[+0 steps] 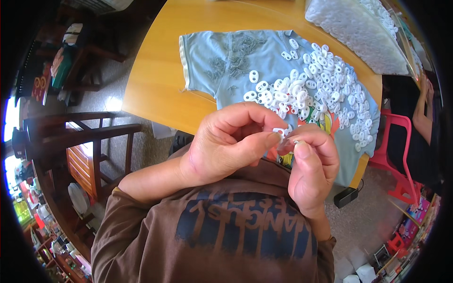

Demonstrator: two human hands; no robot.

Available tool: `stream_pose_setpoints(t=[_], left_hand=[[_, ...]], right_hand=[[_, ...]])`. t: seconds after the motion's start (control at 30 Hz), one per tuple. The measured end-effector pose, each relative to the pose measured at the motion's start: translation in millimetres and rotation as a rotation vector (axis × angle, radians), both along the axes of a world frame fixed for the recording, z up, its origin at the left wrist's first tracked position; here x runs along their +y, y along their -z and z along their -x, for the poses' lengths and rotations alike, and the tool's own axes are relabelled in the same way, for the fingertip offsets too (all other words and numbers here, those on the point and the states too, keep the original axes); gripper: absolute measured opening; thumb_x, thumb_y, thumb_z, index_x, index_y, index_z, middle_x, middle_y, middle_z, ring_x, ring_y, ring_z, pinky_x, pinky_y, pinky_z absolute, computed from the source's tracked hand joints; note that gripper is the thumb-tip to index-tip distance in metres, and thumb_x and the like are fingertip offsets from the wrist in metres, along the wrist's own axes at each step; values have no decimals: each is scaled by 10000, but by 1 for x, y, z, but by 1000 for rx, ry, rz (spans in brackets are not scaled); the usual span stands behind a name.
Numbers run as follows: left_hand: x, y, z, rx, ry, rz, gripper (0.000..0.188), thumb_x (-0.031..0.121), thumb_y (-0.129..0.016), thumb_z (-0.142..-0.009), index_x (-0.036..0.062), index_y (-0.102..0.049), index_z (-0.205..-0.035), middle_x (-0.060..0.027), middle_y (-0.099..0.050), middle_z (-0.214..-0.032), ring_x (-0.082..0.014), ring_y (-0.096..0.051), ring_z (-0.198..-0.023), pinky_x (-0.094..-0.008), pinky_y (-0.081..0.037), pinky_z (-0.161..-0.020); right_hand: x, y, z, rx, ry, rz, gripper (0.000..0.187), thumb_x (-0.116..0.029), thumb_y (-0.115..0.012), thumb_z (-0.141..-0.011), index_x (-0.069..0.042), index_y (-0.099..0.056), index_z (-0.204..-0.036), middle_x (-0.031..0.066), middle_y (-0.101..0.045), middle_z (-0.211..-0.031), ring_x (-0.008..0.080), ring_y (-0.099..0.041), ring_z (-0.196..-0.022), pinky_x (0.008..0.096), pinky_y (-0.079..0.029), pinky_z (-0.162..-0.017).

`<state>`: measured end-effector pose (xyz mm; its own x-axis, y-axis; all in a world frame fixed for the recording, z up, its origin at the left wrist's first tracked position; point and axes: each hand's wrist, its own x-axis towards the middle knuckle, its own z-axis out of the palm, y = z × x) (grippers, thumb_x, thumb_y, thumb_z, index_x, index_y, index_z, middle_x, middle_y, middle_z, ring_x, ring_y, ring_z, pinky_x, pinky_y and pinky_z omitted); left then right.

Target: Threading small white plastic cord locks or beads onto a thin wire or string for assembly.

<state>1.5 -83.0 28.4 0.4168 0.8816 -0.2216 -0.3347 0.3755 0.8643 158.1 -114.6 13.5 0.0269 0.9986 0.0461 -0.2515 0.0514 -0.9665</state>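
Note:
My left hand (231, 137) is closed, thumb and forefinger pinching a white oval plastic piece (281, 132) with two holes, shaped like a cord lock. Close beside it, my right hand (314, 170) pinches a tiny shiny piece (296, 141) between thumb and fingertip; its exact kind is too small to make out. Both hands meet in front of my chest, over the table's near edge. Just beyond them, a heap of the same white oval pieces (325, 80) lies on a spread light-blue T-shirt (203, 61). Small greyish, see-through pieces (243, 52) are scattered farther left on the shirt.
Under the shirt is a yellow wooden table (160, 61). A large clear bag of white pieces (354, 33) stands at the far right. Another person's arm (422, 113) and a red plastic chair (394, 141) are at the right. Wooden chairs (82, 160) stand at left.

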Motion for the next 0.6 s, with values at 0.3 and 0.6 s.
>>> stream_pose_setpoints(t=[0.3,0.6], left_hand=[[0,7,3,17,31,-176,205,-70,-524,-791,-7,-595,-973,-48,-545,-857,-43,-480,-553,-167,-374,-492],[0,9,4,89,55,-275,199,-58,-529,-800,0,-598,-977,-49,-542,-867,-42,-477,-558,-164,-374,-497]], right_hand=[[-2,2,0,-66,-41,-39,77,-53,-500,-801,14,-524,-831,66,-525,-779,114,-473,-691,241,-381,-664],[-2,2,0,-194,-16,-79,58,-44,-500,-806,8,-525,-815,59,-520,-769,102,-472,-686,232,-381,-642]])
